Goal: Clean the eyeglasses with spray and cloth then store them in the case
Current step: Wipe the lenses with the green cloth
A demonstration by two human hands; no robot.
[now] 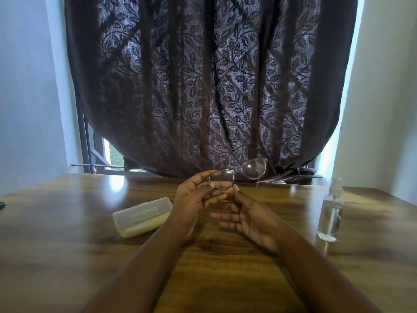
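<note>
Clear-framed eyeglasses are held up above the wooden table, tilted with the right lens higher. My left hand grips the left lens between thumb and fingers. My right hand touches the same lens rim from below with its thumb, fingers loosely spread. A closed translucent pale-yellow case lies on the table just left of my left wrist. A clear spray bottle stands upright to the right of my right hand. No cloth is visible.
A dark leaf-patterned curtain hangs behind the table's far edge, with a window frame showing at lower left. A small dark object sits at the table's left edge. White walls flank both sides.
</note>
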